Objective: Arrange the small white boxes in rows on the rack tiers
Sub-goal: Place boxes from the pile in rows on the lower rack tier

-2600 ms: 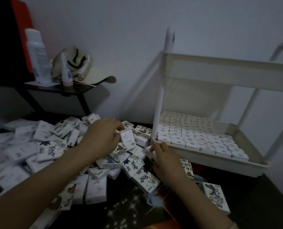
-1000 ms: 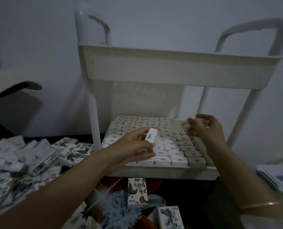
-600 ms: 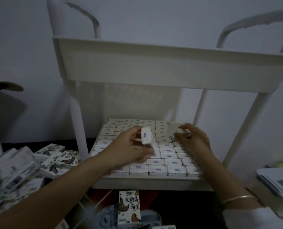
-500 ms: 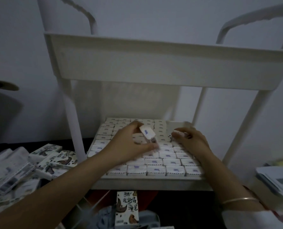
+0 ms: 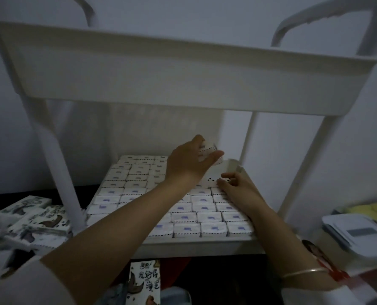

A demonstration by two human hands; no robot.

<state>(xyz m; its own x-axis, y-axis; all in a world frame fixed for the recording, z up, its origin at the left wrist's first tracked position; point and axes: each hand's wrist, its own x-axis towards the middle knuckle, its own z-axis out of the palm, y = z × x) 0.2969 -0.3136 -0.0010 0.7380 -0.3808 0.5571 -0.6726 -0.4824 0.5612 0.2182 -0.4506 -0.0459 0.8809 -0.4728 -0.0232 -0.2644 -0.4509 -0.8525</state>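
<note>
One small white box (image 5: 207,150) is pinched in the left hand (image 5: 189,166); just beneath it, the right hand (image 5: 238,188) rests loose fingers on rowed boxes (image 5: 209,216).

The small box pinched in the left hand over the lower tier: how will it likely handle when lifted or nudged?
Likely light: the left hand lifts the small white box between fingertips and thumb alone. Probably stiff: no crushing shows in that pinch, though it is blurred. Flat-sided like the packed rows, it should slide rather than roll.
</note>
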